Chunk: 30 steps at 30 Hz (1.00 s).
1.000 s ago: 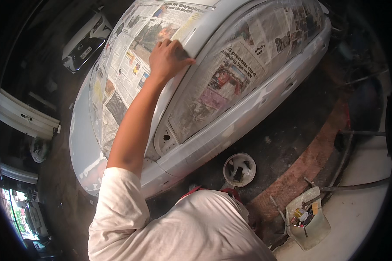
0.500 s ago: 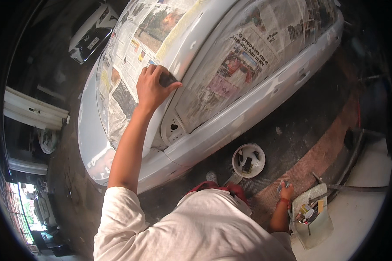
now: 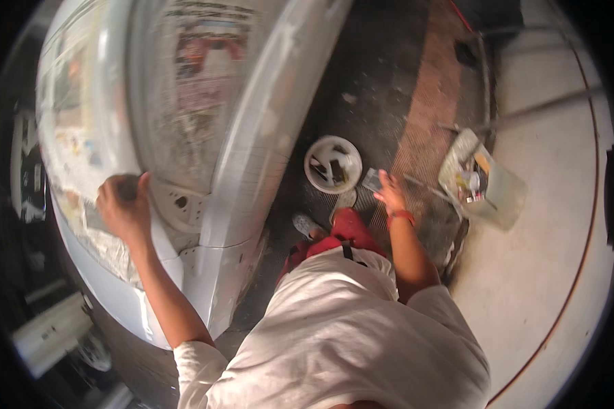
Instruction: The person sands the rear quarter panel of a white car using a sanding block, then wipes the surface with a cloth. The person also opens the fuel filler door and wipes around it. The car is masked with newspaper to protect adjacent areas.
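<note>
My left hand (image 3: pixel 124 210) is closed around a dark pad (image 3: pixel 127 185) and rests on the pillar of a car body (image 3: pixel 252 146) in pale grey primer. Newspaper (image 3: pixel 208 68) covers its side window and windscreen. Lower down and to the right, my right hand (image 3: pixel 391 193) grips a small grey sheet (image 3: pixel 372 180) that looks like folded sandpaper. Just left of that hand, a round white bucket (image 3: pixel 355 162) stands on the floor with several dark blocks inside.
A cloudy plastic container (image 3: pixel 508 201) holding tins and tools is at the right, on a pale surface (image 3: pixel 546 273). Thin bars (image 3: pixel 539 108) extend near it. A reddish strip (image 3: pixel 433 82) runs along the dark floor. White car parts (image 3: pixel 54 334) lie at the lower left.
My view has turned right, so the car has shifted left in the picture. My right hand has come forward with the grey sheet, toward the bucket. The left hand still holds the dark pad.
</note>
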Motion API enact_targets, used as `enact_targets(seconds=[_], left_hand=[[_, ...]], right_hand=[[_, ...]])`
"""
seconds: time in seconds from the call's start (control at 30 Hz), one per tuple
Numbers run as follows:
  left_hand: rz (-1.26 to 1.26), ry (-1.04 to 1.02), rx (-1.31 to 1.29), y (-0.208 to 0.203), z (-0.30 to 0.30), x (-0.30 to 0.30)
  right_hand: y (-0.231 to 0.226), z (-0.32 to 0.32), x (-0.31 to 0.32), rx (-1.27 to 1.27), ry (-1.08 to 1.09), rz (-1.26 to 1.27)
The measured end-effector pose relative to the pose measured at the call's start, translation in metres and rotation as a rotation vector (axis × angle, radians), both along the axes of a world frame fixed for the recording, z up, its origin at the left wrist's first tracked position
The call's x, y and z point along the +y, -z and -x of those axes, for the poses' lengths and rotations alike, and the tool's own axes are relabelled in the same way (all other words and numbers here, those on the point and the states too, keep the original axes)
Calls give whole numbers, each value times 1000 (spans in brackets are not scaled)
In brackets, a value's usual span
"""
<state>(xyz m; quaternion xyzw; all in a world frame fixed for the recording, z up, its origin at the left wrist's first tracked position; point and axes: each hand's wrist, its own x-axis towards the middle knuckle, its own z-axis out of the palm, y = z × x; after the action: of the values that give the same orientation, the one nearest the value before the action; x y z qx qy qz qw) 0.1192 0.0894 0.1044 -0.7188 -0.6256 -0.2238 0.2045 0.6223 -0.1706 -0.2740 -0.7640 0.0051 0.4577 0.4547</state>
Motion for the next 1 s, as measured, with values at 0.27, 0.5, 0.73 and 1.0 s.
enact_targets(seconds=[0.27, 0.5, 0.73, 1.0], left_hand=[[295, -206, 169, -13, -16, 9], [488, -386, 255, -18, -19, 22], [505, -448, 348, -37, 30, 27], [591, -563, 624, -71, 40, 40]], right_hand=[[66, -3, -6, -206, -511, 247], [172, -58, -4, -144, -983, 499], [327, -116, 94, -114, -1206, 542], [429, -107, 183, -151, -1142, 497]])
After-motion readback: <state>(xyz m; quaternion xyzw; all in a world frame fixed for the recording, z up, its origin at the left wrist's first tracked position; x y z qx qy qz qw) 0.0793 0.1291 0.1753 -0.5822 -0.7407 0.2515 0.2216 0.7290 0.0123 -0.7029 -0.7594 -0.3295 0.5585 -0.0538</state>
